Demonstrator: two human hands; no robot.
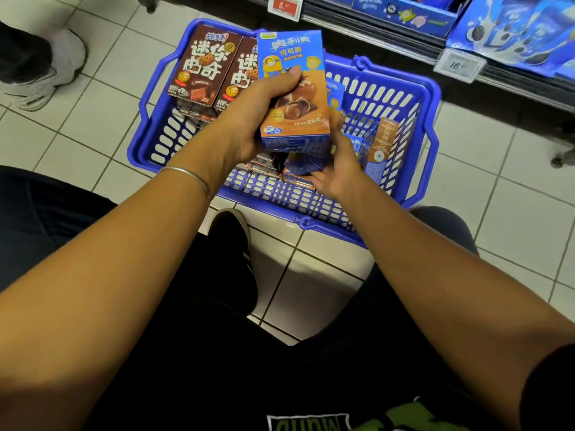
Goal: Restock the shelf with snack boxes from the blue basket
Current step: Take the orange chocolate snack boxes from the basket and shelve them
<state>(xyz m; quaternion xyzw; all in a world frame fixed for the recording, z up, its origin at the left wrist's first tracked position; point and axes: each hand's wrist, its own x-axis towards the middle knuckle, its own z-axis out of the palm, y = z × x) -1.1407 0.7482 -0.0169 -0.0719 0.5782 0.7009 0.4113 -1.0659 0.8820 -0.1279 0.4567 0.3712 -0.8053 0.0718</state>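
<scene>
The blue basket [273, 194] stands on the tiled floor in front of the shelf [389, 38]. My left hand [258, 119] grips a blue-and-orange snack box [295, 116] upright above the basket, thumb across its front. Just below it, my right hand [337, 169] curls round a second, tilted blue box [303, 163] inside the basket. Two brown snack boxes [202, 66] stand at the basket's far left, with darker boxes lying under them. More blue-and-orange boxes [381, 141] lean at the right side, partly hidden by my hands.
The low shelf holds blue biscuit packs [513, 35] and a blue display tray [404, 10], with price tags [459, 65] on its edge. Another person's grey shoe [46, 70] is at the top left. My own dark shoe [233, 241] sits just before the basket.
</scene>
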